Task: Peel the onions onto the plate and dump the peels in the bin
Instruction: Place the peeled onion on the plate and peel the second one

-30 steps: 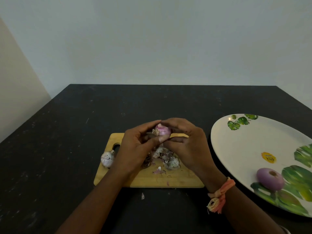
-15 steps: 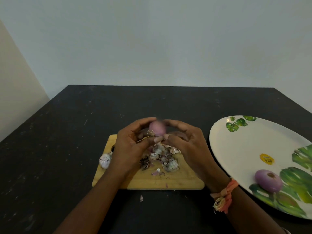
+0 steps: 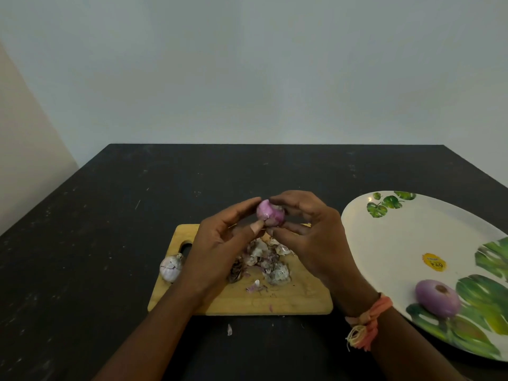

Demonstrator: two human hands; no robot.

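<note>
**Dim, flat, soft-edged view**

Weak, even light leaves the black table [image 3: 110,215] murky, with faint shadows. The wall [image 3: 247,64] behind it reads grey. At the table's right edge the plate [image 3: 398,243] stretches with wide-angle distortion. Detail is soft throughout.

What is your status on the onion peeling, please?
Both busy: left hand and right hand grip held onion above cutting board. On plate, peeled onion; unpeeled onion at board's left edge. Loose peels piled on board; bin not in view.
</note>
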